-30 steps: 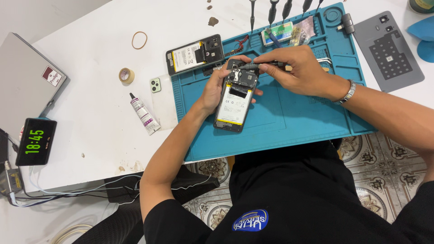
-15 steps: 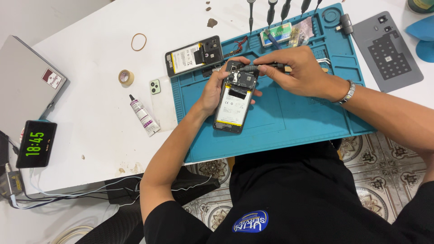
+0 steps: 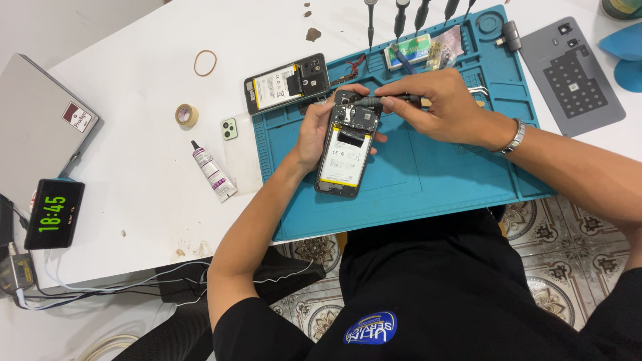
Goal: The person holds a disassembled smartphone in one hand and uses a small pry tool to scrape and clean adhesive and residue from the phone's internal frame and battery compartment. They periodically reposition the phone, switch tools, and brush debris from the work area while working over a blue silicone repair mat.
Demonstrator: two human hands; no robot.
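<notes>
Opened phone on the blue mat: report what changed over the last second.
Nothing visibly changed. The left hand grips the opened phone by its edge as before, and the right hand holds the screwdriver at the phone's top end. The second opened phone, glue tube and tape roll lie where they were.

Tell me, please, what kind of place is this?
Probably a phone repair bench. An opened phone lies on a blue work mat, a row of screwdrivers stands behind it, and a second opened phone lies nearby.
</notes>
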